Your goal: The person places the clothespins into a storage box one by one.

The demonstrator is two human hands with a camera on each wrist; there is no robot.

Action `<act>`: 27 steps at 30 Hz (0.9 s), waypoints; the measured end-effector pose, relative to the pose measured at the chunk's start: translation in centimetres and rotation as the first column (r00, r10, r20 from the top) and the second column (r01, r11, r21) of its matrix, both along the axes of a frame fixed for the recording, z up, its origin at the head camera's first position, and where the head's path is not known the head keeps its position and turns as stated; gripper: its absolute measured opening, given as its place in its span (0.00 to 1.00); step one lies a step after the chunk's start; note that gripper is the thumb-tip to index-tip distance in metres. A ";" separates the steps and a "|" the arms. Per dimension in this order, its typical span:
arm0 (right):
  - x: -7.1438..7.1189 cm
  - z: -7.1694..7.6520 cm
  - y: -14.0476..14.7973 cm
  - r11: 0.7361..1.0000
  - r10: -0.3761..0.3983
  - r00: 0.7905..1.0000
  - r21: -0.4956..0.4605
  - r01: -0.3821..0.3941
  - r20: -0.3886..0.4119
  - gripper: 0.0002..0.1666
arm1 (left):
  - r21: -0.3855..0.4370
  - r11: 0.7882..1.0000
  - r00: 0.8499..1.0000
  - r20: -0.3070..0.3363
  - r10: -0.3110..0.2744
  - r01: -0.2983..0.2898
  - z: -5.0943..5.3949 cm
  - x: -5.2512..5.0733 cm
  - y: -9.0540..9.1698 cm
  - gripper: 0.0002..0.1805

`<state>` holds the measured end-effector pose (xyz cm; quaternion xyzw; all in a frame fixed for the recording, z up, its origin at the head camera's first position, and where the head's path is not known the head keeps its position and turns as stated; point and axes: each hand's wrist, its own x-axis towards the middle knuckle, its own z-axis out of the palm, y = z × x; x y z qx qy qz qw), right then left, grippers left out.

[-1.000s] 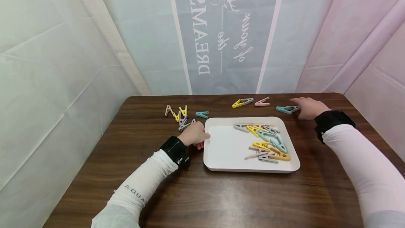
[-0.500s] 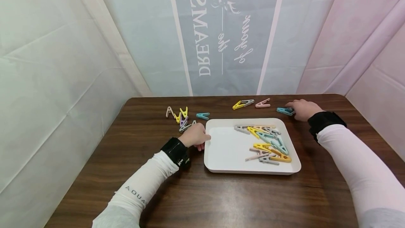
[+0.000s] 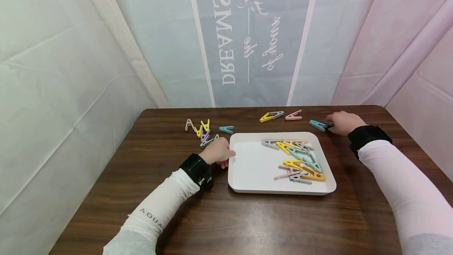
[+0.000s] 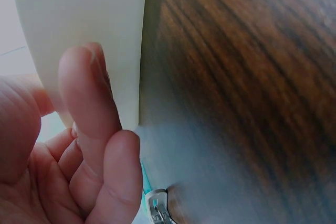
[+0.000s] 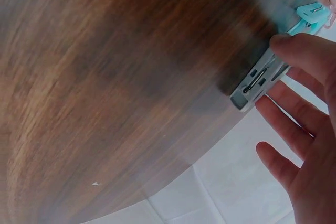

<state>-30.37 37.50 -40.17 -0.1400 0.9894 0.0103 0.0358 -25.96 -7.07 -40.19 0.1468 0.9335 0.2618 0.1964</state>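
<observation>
Left hand (image 3: 216, 151) pinches the white oblong plastic tray (image 3: 253, 168)'s left edge; right hand (image 3: 343, 123) pinches a long grey plastic peg (image 5: 258, 80) near the brown wooden table (image 3: 269, 219)'s far right corner.

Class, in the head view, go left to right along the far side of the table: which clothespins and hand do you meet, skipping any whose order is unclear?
Pale pink clothespin → first blue clothespin → yellow clothespin → grey clothespin → pink clothespin → second blue clothespin → right hand.
</observation>
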 end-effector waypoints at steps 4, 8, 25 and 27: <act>0.3 0.1 0.0 0.999 -0.013 1.000 0.029 0.014 -0.021 0.21 | -0.005 1.000 1.000 0.007 0.010 -0.010 0.0 0.0 0.0 0.22; 0.7 0.7 0.1 0.999 -0.023 0.999 0.048 0.025 -0.047 0.21 | -0.002 1.000 1.000 0.014 0.022 -0.022 0.0 0.0 0.1 0.22; 4.3 7.5 -7.2 0.987 0.131 0.948 -0.050 -0.152 -0.291 0.15 | -0.029 0.999 0.998 0.034 0.047 -0.046 0.4 0.1 0.2 0.21; 4.8 7.9 -8.9 0.979 0.178 0.938 -0.045 -0.199 -0.296 0.15 | -0.029 0.999 0.998 0.036 0.047 -0.046 0.3 0.1 0.3 0.21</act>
